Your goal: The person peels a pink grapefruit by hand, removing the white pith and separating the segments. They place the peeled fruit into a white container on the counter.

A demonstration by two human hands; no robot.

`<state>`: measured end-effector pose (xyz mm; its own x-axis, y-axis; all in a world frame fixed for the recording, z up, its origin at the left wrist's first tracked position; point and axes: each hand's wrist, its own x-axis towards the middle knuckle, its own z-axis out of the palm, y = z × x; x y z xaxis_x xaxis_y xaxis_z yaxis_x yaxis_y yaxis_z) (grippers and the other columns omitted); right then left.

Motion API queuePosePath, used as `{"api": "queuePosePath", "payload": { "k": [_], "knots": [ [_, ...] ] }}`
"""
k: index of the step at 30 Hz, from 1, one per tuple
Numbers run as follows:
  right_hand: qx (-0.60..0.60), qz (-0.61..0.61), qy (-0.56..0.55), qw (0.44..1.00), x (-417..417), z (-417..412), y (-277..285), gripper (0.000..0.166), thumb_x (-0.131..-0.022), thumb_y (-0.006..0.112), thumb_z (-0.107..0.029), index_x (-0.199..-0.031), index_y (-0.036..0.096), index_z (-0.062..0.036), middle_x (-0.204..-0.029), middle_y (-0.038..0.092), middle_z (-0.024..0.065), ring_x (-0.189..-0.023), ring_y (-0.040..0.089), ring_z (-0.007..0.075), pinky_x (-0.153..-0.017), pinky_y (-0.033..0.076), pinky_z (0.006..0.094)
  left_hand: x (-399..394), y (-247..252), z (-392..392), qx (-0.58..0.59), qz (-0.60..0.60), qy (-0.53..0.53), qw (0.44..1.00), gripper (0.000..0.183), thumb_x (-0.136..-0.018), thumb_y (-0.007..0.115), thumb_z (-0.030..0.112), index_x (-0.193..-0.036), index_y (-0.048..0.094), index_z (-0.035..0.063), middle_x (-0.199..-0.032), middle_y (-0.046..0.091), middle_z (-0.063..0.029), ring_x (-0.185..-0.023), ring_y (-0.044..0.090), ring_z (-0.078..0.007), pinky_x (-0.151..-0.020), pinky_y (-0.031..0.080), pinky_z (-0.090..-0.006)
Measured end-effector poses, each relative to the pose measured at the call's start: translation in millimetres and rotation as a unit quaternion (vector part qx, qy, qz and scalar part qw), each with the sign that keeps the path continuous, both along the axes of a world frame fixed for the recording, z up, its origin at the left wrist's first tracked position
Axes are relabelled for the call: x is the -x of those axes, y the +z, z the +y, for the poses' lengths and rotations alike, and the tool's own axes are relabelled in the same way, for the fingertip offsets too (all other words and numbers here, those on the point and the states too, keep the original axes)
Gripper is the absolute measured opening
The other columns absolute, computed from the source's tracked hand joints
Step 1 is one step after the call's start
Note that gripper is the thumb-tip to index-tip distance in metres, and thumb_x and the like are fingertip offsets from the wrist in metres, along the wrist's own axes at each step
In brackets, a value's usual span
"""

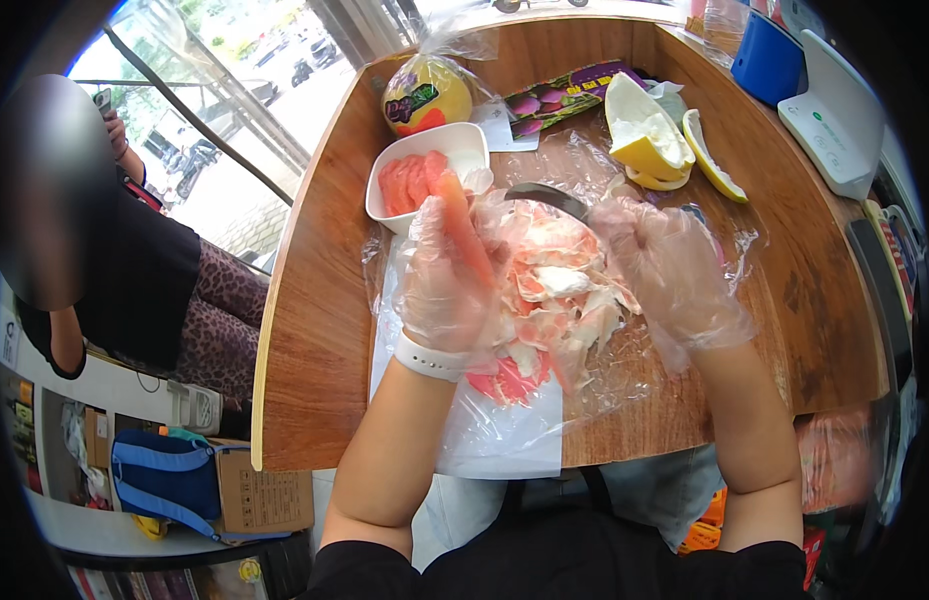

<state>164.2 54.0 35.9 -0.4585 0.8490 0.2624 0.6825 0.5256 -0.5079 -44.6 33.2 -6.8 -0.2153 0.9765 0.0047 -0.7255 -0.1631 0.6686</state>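
A clear plastic glove covers my left hand, which grips a peeled pink pomelo segment. My right hand, gloved likewise, holds a small tool with a dark curved blade pointing left; its handle is hidden in the fist. Between and below both hands lies a heap of pomelo membrane and pith scraps on clear plastic film. Just beyond my left hand stands a white bowl with several peeled pomelo pieces in it.
A bagged whole pomelo, a purple printed packet and thick yellow rind sit towards the far rim of the wooden table. White paper lies under the film. At right is a white device. A person stands at left.
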Motion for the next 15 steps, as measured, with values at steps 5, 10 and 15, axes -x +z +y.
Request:
{"api": "queuePosePath", "payload": {
  "k": [5,10,15],
  "knots": [
    [-0.033,0.080,-0.128,0.988,1,13,-27,0.046,-0.095,0.039,-0.043,-0.103,0.063,-0.0040,-0.079,0.064,0.0212,-0.080,0.060,0.0408,-0.071,0.045,0.0447,17,-10,3,-0.040,-0.108,-0.198,0.973,0.029,-0.091,0.053,0.035,-0.107,0.061,0.0121,-0.108,0.061,-0.0039,-0.102,0.055,-0.0184,-0.093,0.042,-0.0383],
    [-0.059,0.109,-0.143,0.982,5,13,-30,0.032,-0.096,0.044,-0.033,-0.097,0.060,-0.0049,-0.076,0.063,0.0183,-0.072,0.062,0.0334,-0.067,0.047,0.0395,8,0,-4,-0.016,-0.159,-0.204,0.966,0.029,-0.091,0.054,0.035,-0.106,0.063,0.0113,-0.113,0.060,-0.0082,-0.111,0.054,-0.0250,-0.100,0.039,-0.0420],
    [0.005,0.240,-0.092,0.966,6,15,-26,0.021,-0.095,0.051,-0.025,-0.089,0.058,-0.0055,-0.065,0.056,0.0073,-0.060,0.058,0.0120,-0.058,0.047,0.0286,6,1,-6,-0.002,-0.103,-0.210,0.972,0.028,-0.090,0.056,0.031,-0.109,0.061,0.0116,-0.118,0.057,-0.0083,-0.115,0.051,-0.0261,-0.102,0.037,-0.0429]
  ]
}}
